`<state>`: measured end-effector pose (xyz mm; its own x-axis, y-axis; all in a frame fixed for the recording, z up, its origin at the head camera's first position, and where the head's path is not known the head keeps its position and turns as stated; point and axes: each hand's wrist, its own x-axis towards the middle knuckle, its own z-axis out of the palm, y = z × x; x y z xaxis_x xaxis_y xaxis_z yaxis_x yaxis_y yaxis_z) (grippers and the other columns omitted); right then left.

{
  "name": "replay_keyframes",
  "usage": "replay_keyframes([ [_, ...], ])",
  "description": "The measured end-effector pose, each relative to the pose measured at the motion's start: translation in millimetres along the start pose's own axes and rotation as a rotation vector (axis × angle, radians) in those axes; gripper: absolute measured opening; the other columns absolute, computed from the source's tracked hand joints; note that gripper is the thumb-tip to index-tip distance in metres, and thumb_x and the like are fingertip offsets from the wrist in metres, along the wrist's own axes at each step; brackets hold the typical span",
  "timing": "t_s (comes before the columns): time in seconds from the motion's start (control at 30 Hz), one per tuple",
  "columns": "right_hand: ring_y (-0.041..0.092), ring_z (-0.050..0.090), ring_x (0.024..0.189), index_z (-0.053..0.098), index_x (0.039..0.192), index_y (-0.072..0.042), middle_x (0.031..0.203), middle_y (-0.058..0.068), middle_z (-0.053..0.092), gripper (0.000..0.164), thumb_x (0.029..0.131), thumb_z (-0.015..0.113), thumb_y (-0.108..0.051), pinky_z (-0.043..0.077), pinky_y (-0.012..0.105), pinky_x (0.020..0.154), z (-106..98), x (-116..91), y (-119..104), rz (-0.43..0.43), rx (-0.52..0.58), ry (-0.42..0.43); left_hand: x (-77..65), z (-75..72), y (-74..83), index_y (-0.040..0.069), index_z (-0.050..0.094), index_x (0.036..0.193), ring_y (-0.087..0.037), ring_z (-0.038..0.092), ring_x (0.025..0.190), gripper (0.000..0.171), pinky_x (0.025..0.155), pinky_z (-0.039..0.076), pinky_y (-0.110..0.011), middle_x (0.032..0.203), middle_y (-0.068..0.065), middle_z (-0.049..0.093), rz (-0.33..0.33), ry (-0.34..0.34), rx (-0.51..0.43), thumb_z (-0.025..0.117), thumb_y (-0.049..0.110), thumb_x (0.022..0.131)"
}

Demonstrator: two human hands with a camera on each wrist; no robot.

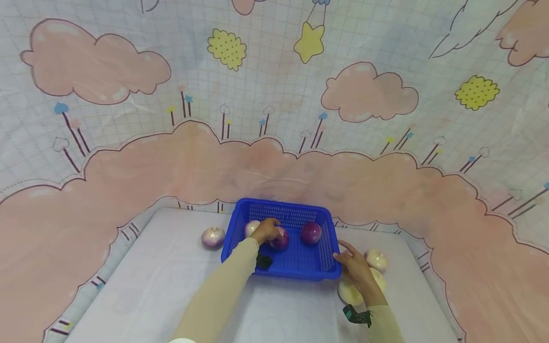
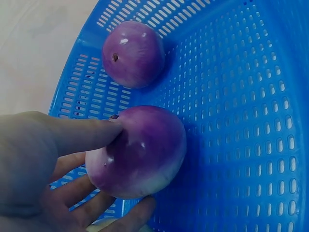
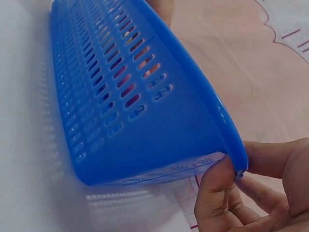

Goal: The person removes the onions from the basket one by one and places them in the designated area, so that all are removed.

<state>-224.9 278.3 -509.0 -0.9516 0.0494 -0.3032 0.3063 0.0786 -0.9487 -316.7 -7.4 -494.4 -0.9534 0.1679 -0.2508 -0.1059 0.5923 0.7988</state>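
Observation:
Inside a blue plastic basket (image 1: 296,259), my left hand (image 1: 267,230) holds a purple onion (image 1: 279,239), thumb on one side and fingers curled round the other, as the left wrist view shows. A second purple onion (image 2: 133,54) lies apart from it in the basket. Beside the left hand is a paler onion (image 1: 252,228), partly covered by that hand. My right hand (image 1: 353,267) grips the basket's right edge. In the right wrist view its thumb and fingers pinch the blue rim (image 3: 236,150) at a corner.
A purple-white onion (image 1: 213,237) sits on the white tabletop (image 1: 171,267) left of the basket. Several pale onions (image 1: 376,260) lie to its right, partly behind the right hand and forearm. A patterned cloth (image 1: 274,176) rises behind the table.

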Motion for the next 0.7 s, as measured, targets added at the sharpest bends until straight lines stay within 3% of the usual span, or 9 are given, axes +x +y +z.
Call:
replay_keyframes([
  [0.23,0.01,0.054,0.072,0.038,0.15,-0.013,0.081,-0.005,0.053,0.061,0.094,0.062,-0.007,0.047,0.022,0.063,1.5,-0.8,-2.6,-0.003,0.033,-0.005,5.0,0.3,-1.3,0.001,0.056,0.132,-0.032,0.064,0.097,0.06,0.075,0.059,-0.045,0.126,-0.023,0.061,0.012,-0.083,0.053,0.073,0.0,0.074],
  [0.5,0.011,0.055,0.075,0.037,0.15,-0.013,0.08,-0.005,0.056,0.062,0.094,0.062,-0.008,0.05,0.023,0.065,-0.8,5.1,-2.3,-0.001,0.024,-0.022,1.3,-0.4,-4.1,0.002,0.056,0.131,-0.032,0.067,0.082,0.057,0.07,0.06,-0.044,0.118,-0.023,0.062,0.011,-0.124,-0.024,0.074,0.002,0.076],
  [0.7,0.01,0.056,0.074,0.037,0.15,-0.013,0.079,-0.005,0.056,0.061,0.094,0.062,-0.007,0.051,0.022,0.065,-3.5,9.7,-2.9,-0.01,0.025,-0.027,-1.0,-5.5,2.1,0.004,0.051,0.138,-0.029,0.066,0.086,0.058,0.07,0.06,-0.041,0.124,-0.024,0.06,0.006,-0.141,-0.088,0.071,0.006,0.083],
])
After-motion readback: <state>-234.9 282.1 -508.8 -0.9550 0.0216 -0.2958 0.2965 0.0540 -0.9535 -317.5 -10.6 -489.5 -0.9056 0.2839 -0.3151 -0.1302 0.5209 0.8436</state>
